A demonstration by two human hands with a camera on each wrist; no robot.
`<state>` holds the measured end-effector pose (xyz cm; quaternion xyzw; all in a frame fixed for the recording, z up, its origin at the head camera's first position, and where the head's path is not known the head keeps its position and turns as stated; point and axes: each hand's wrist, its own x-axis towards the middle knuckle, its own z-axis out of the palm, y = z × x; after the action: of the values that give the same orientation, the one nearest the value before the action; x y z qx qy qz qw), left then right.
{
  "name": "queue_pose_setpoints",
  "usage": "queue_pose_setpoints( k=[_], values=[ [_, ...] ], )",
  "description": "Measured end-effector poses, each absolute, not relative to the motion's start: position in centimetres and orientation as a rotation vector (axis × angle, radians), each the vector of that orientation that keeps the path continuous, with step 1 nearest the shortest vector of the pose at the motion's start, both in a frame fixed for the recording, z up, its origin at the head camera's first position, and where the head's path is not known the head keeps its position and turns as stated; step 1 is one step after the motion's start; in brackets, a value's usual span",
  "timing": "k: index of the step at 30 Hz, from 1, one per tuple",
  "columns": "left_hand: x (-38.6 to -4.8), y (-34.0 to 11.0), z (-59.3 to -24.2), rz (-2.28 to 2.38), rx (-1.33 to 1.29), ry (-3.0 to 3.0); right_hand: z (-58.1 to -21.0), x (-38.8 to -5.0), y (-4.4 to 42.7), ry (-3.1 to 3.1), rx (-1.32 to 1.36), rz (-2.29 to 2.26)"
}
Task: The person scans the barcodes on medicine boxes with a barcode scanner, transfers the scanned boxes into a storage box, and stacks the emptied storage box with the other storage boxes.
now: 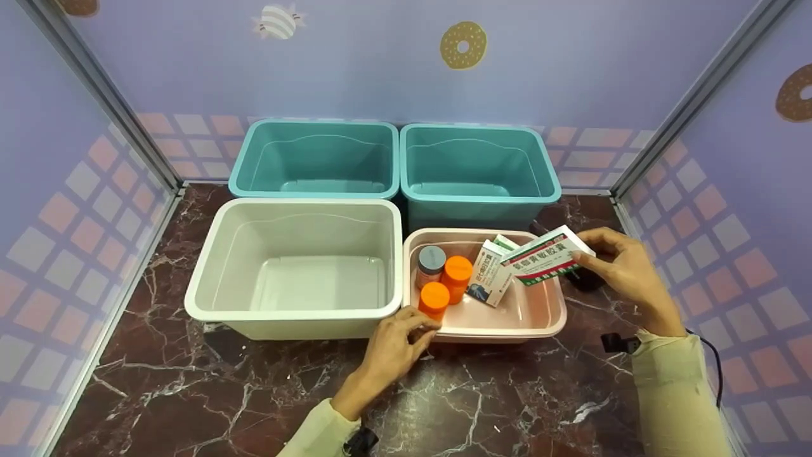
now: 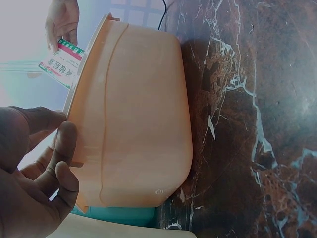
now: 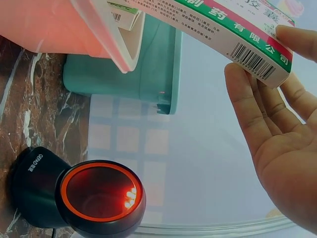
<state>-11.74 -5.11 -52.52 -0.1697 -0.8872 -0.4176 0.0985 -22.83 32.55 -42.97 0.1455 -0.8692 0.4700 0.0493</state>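
My right hand (image 1: pixel 625 270) pinches one end of a white, green and red medicine box (image 1: pixel 549 256) and holds it tilted above the right part of a pink bin (image 1: pixel 552 317). Printing and a barcode on the box's side show in the right wrist view. At the bin's near left corner, my left hand (image 1: pixel 396 343) grips the rim between thumb and fingers. Inside stand two orange-capped bottles (image 1: pixel 458 270) and a grey-capped bottle (image 1: pixel 431 259). A white medicine box (image 1: pixel 490 273) leans beside them, partly covering a green-and-white box (image 1: pixel 505 242).
Left of the pink bin is a larger white bin (image 1: pixel 295 314). Two teal bins (image 1: pixel 314 193) stand behind, against the back wall. A black scanner (image 3: pixel 99 193) with a glowing red ring sits on the dark marbled table (image 1: pixel 190 387), right of the pink bin.
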Motion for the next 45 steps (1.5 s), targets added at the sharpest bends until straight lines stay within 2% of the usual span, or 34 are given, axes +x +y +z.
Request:
queue_pose_setpoints(
  k=[45],
  values=[
    [-11.7,-5.0,-52.6,-1.235,-0.488,-2.63,-42.1,-22.8,36.9,-2.565,0.086,1.411]
  ],
)
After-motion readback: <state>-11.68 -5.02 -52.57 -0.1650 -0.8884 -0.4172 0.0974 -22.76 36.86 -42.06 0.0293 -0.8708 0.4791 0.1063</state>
